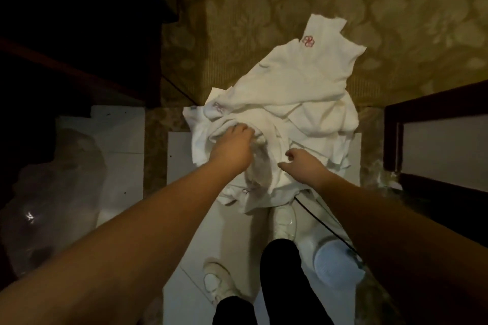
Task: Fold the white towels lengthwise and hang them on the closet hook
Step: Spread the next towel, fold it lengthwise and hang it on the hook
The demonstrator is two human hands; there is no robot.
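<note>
Towels point(285, 113) lie heaped on the floor point(232, 232) past my shoes, spilling onto the carpet point(264, 8). My right hand point(303, 166) hovers above the near edge, loosely curled and empty; my left hand point(235, 142) clutches a bunched fold, probably to pull one free.

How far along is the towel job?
Done: nothing visible; the white towels lie in a crumpled pile on the floor, none folded. In hand: the left hand grips a bunched towel at the pile's left; the right hand hovers just above the pile with fingers curled. Left: folding lengthwise and hanging; no closet hook in view.
</note>
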